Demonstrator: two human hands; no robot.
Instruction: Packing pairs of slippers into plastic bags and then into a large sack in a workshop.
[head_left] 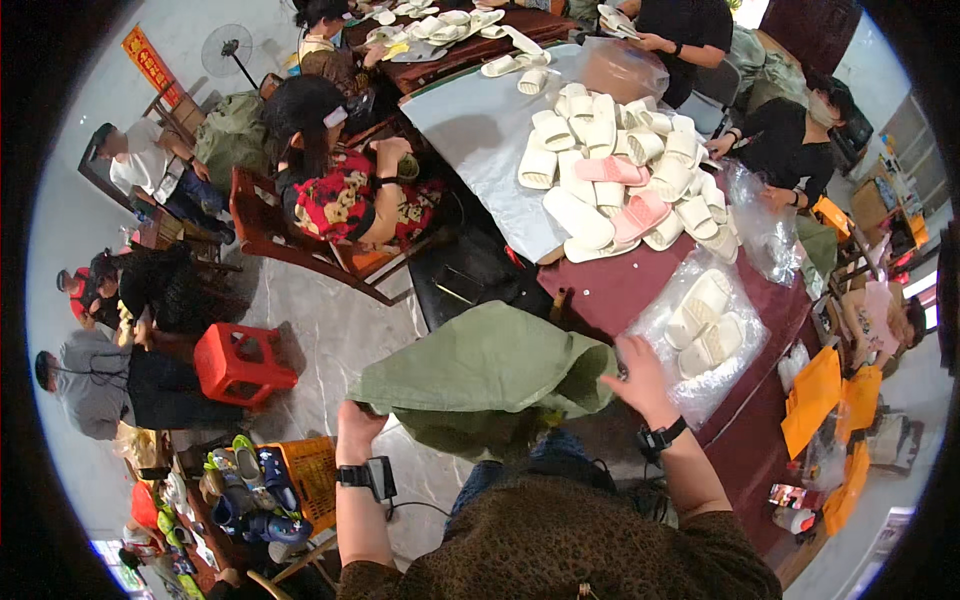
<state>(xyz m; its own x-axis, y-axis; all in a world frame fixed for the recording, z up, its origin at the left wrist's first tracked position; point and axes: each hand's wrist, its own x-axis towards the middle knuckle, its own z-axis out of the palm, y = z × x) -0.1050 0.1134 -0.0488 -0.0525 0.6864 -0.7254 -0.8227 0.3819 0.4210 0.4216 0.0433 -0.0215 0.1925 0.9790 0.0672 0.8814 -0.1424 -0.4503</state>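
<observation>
A green cloth sack (480,355) is stretched between my two hands in front of my body, its lower part hanging over my lap. My left hand (361,424) grips the sack's left corner, with most of its fingers hidden by the fabric. At the opposite edge, where the cloth forms an open fold, my right hand (642,376) holds the rim between thumb and fingers. Just right of that hand, a pair of cream slippers (700,322) rests on a clear plastic bag (752,345) on the dark red tabletop (590,290).
A heap of cream slippers (600,135), with a few pink slippers (640,215), covers the table ahead. A seated person (335,190) is at front left; others sit around the table. A red stool (243,365) and an orange crate (308,480) stand left. Orange sheets (812,405) lie right.
</observation>
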